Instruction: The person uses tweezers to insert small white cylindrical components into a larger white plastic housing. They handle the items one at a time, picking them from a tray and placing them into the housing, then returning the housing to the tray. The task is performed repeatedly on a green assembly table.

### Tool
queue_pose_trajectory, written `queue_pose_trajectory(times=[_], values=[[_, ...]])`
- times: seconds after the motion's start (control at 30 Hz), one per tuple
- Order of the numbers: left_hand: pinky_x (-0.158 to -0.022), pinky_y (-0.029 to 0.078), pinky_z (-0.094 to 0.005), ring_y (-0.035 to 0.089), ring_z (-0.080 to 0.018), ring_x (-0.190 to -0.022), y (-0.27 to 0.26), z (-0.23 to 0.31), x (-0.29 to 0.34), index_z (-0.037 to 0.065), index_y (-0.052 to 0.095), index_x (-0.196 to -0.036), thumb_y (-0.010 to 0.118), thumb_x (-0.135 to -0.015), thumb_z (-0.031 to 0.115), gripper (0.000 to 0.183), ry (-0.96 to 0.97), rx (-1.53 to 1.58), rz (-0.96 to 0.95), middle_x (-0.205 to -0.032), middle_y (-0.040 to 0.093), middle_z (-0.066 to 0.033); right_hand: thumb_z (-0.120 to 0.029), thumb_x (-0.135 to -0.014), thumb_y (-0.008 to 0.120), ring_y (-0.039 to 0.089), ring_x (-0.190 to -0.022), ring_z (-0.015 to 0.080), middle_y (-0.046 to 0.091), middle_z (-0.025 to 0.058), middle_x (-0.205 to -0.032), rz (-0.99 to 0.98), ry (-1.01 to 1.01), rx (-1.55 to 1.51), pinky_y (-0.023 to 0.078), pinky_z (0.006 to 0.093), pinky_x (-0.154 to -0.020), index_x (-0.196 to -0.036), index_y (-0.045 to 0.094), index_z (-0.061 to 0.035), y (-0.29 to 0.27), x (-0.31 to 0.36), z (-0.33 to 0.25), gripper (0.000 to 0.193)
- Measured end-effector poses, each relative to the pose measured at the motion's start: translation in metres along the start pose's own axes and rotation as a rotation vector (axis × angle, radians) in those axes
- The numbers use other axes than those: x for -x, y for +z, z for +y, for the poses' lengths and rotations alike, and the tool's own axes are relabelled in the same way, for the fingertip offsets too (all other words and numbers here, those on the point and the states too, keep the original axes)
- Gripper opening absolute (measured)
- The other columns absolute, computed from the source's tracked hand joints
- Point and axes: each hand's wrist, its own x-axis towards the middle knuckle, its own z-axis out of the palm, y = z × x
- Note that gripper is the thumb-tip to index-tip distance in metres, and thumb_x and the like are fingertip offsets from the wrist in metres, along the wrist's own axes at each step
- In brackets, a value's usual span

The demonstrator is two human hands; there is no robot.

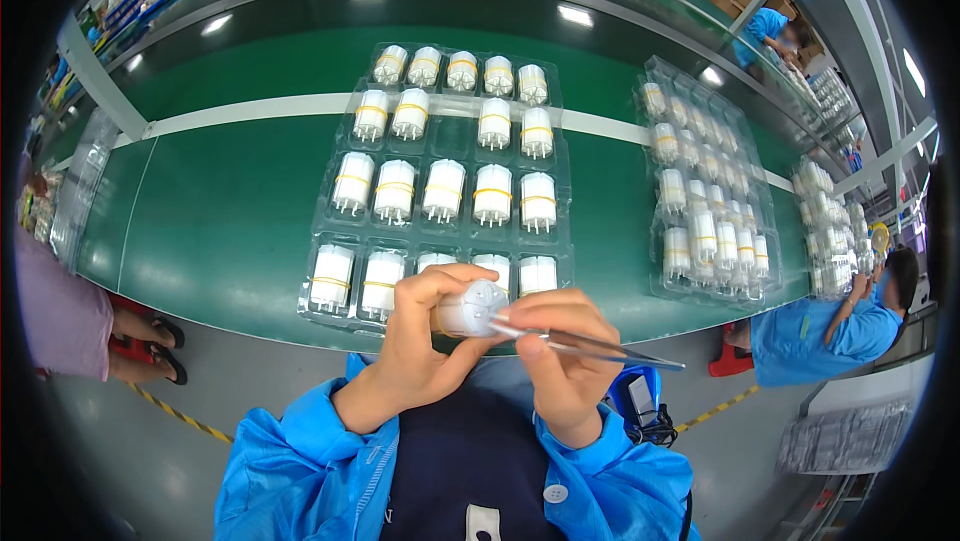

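Note:
A white cylindrical part (468, 313) is gripped between the thumb and fingers of my left hand (412, 346), its round end tilted up and toward the right. My right hand (568, 356) pinches metal tweezers (615, 350), whose tips reach the rim of that end; whether they grip anything there is too small to tell. Just beyond my hands lies a clear plastic tray (450, 138) on the green bench. It carries rows of white cylinders (443, 191), each with a yellow band and metal pins pointing toward me. My hands partly cover its nearest row.
To the right, a second clear tray (655, 71) of similar cylinders stands on the green bench (230, 211). More filled trays are farther right, near a seated person in blue (830, 341). Another person (65, 311) is at the left edge. Below right is a blue bin (622, 396) with cables.

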Motion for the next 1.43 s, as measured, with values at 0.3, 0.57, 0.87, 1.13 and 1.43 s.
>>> queue_pose_trajectory(times=[0.3, 0.57, 0.87, 1.13, 1.43], values=[[-0.095, 0.046, -0.0378, 0.051, -0.0291, -0.111, -0.011, 0.008, -0.003, 0.0, 0.044, -0.125, 0.065, -0.075, -0.012, 0.055, 0.051, -0.313, -0.168, -0.125, 0.049, -0.0214, -0.002, -0.085, 0.068, 0.066, -0.082, 0.0225, 0.069, 0.0172, -0.092, 0.051, -0.041, -0.002, 0.052, 0.0303, -0.072, -0.096, 0.068, 0.0038, -0.001, 0.0, 0.006, 0.012], [-0.089, 0.045, -0.0436, 0.056, -0.0359, -0.104, -0.007, 0.007, -0.007, 0.002, 0.052, -0.123, 0.069, -0.063, -0.013, 0.064, 0.147, -0.331, -0.089, -0.12, 0.06, -0.0174, -0.002, -0.086, 0.068, 0.065, -0.081, 0.0211, 0.069, 0.0174, -0.092, 0.066, 0.006, -0.081, 0.051, 0.0296, -0.072, -0.096, 0.068, 0.0041, 0.001, 0.001, 0.009, 0.012], [-0.089, 0.045, -0.0438, 0.056, -0.0366, -0.104, -0.009, 0.006, -0.007, 0.001, 0.054, -0.124, 0.068, -0.064, -0.012, 0.063, 0.153, -0.329, -0.087, -0.121, 0.059, -0.0183, 0.002, -0.088, 0.065, 0.066, -0.081, 0.0211, 0.069, 0.0175, -0.092, 0.025, -0.011, -0.159, 0.053, 0.0304, -0.072, -0.095, 0.068, 0.0041, 0.0, 0.0, 0.014, 0.008], [-0.088, 0.046, -0.0439, 0.056, -0.0369, -0.103, -0.011, 0.01, -0.013, 0.0, 0.054, -0.126, 0.067, -0.063, -0.013, 0.066, 0.208, -0.384, -0.123, -0.121, 0.059, -0.0194, 0.002, -0.089, 0.064, 0.066, -0.081, 0.0202, 0.068, 0.0172, -0.092, 0.053, 0.006, -0.16, 0.053, 0.0293, -0.072, -0.094, 0.068, 0.0052, 0.002, 0.0, 0.014, 0.007], [-0.087, 0.047, -0.0447, 0.057, -0.0365, -0.103, -0.014, 0.014, -0.016, -0.001, 0.054, -0.126, 0.067, -0.061, -0.012, 0.067, 0.25, -0.425, -0.151, -0.121, 0.059, -0.0191, -0.003, -0.093, 0.062, 0.067, -0.083, 0.0215, 0.066, 0.0214, -0.098, 0.047, -0.019, -0.356, 0.058, 0.0351, -0.078, -0.1, 0.066, 0.0058, 0.002, 0.0, 0.017, 0.012]])
